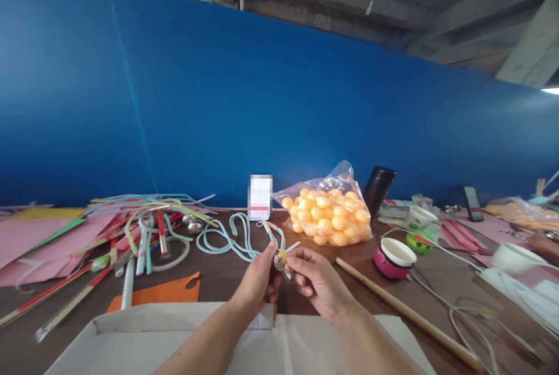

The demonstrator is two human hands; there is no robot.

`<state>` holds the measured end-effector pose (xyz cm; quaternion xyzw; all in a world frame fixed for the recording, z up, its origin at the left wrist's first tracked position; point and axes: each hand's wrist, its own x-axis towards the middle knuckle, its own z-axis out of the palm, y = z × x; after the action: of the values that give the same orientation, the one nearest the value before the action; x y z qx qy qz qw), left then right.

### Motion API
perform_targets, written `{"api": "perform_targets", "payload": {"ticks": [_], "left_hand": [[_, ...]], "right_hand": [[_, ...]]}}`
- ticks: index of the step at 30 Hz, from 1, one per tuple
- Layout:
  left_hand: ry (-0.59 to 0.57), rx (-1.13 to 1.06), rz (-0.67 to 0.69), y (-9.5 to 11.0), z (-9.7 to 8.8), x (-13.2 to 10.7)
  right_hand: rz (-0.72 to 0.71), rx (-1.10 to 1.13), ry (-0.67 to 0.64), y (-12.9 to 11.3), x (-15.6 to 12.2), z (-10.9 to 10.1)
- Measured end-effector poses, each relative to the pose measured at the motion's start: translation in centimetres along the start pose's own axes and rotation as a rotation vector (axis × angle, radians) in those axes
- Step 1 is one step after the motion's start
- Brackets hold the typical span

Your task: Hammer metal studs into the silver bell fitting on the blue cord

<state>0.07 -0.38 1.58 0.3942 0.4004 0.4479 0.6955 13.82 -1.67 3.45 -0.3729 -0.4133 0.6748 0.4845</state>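
In front of me, above the near edge of the white cardboard, both hands meet. My left hand (261, 277) is closed, with a small shiny silver bell (279, 261) between thumb and fingers. Against the bell shows a small yellow piece (283, 255), whose kind I cannot make out. My right hand (315, 279) is closed in a pinch at the yellow piece, touching its right side. A pale strip sticks out above and below the right fingertips. Just beyond the hands lie a light blue lanyard cord (227, 241) and its badge (261, 200).
A clear bag of orange balls (327, 212) and a black bottle (381, 188) stand behind. Left are tangled tubes, sticks and coloured paper (48, 241). To the right lie a wooden stick (406, 311), a pink-wrapped cup (393, 258) and white cables. Another person's hand (545, 244) shows far right.
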Motion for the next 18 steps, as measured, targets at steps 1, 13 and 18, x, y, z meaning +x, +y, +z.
{"api": "perform_targets", "payload": {"ticks": [1, 13, 18], "left_hand": [[0.002, 0.002, -0.001, 0.02, 0.0, -0.02], [0.048, 0.08, -0.009, 0.25, 0.23, -0.1], [0.075, 0.119, -0.024, 0.35, 0.31, -0.09]], "right_hand": [[0.007, 0.0, -0.005, -0.06, -0.02, 0.0], [0.05, 0.015, -0.02, -0.36, -0.03, 0.11], [0.056, 0.04, -0.016, -0.21, 0.01, 0.08]]}}
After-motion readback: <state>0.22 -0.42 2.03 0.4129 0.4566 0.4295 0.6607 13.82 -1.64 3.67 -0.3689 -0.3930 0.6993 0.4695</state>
